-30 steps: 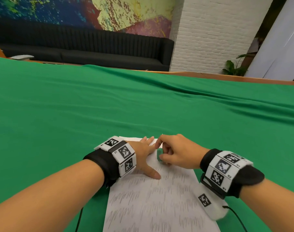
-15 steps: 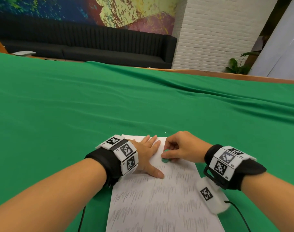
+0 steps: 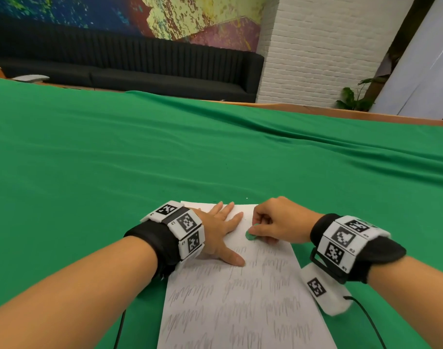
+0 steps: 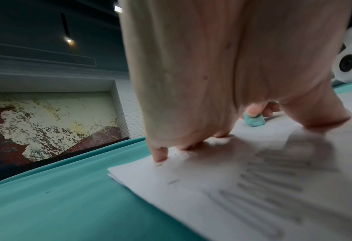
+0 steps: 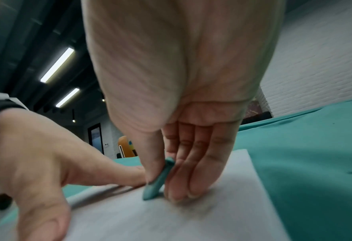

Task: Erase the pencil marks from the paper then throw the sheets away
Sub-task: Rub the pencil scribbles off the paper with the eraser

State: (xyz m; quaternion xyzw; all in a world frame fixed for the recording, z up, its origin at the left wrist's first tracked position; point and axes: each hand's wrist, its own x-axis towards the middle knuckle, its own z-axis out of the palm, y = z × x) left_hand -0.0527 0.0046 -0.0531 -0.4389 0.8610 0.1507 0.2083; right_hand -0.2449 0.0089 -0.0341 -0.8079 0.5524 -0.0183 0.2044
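Green cloth covers the table, lightly creased. Behind it: black ribbed sofa, painted mural, white brick pillar, potted plant.

Sheets of paper lie on the cloth at the near edge, at least two stacked. Left hand rests flat on the top left part of the paper, fingers straight and spread, thumb out, gripping nothing. Right hand curled, thumb and fingers pinching a small green eraser, its tip pressed on the paper just right of the left hand.

Grey pencil scribbles fill the sheet in rows below the hands; the strip at the top is mostly blank.
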